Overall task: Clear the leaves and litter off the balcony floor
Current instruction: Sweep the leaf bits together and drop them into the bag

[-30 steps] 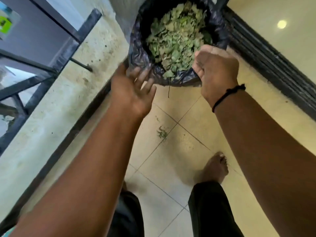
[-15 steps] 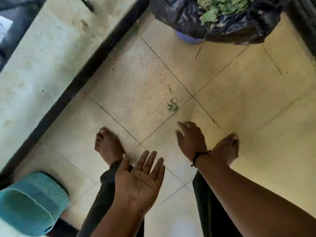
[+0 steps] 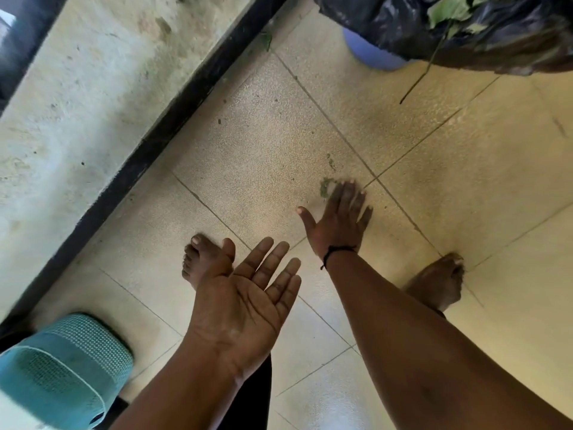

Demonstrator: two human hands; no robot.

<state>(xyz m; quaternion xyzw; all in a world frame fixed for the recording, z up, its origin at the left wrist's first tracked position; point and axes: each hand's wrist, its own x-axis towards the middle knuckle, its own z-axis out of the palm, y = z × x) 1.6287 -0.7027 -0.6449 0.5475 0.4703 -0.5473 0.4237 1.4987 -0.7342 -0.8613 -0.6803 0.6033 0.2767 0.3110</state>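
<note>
One small clump of leaf bits (image 3: 325,186) lies on the floor (image 3: 263,150) at my right hand's (image 3: 339,223) flat fingertips. My left hand (image 3: 245,301) waits open, palm up. I should sweep gently toward that palm so nothing scatters.

Beige tiled floor (image 3: 465,187) meets a black skirting strip (image 3: 161,131) under a stained parapet (image 3: 77,97).

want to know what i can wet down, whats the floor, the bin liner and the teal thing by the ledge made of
Floor: looks like glazed ceramic tile, cream, slightly glossy, with grout lines. Bin liner: thin black plastic film, crinkled and shiny. Teal thing: probably moulded plastic with a woven-mesh texture.
</note>
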